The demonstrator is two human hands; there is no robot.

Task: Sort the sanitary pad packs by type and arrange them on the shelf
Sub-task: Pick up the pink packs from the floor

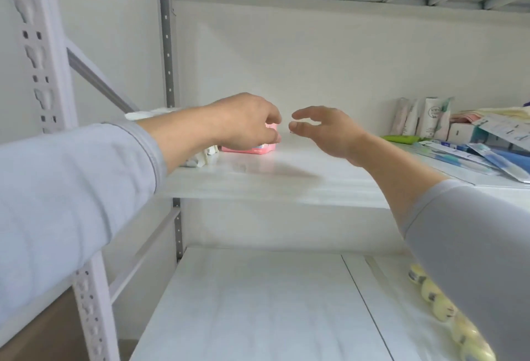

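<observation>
Pink sanitary pad pack (265, 147) sits on the middle shelf (286, 185), directly under the left hand (243, 122) and mostly hidden by it; only its lower right corner and a strip of its top edge show.

From large to small: the shelf board runs wide beneath both forearms. The left hand reaches in over the pack with its fingers curled down across the top and its fingertips at the pack's right edge, so it seems to hold the pack, though how firm the hold is cannot be told. The right hand (327, 131) hovers just to the right of that hold, thumb and forefinger spread in a loose gap with nothing between them, apart from the pack. Behind the left wrist lie white wrapped packs (200, 157), touching or nearly touching the pink one. Well to the right of both hands is a pile of toothbrush packets (470, 157) and upright tubes (430, 119).

By my reading, the step in hand is setting this pink pack into its place beside the white ones. The next move probably calls for the right hand to close on the pack's free end so both can square it up, or for the left to let go cleanly without nudging the neighbours.

The pack looks soft, a glossy film wrapper in pale pink with a little blue print near its base.
</observation>
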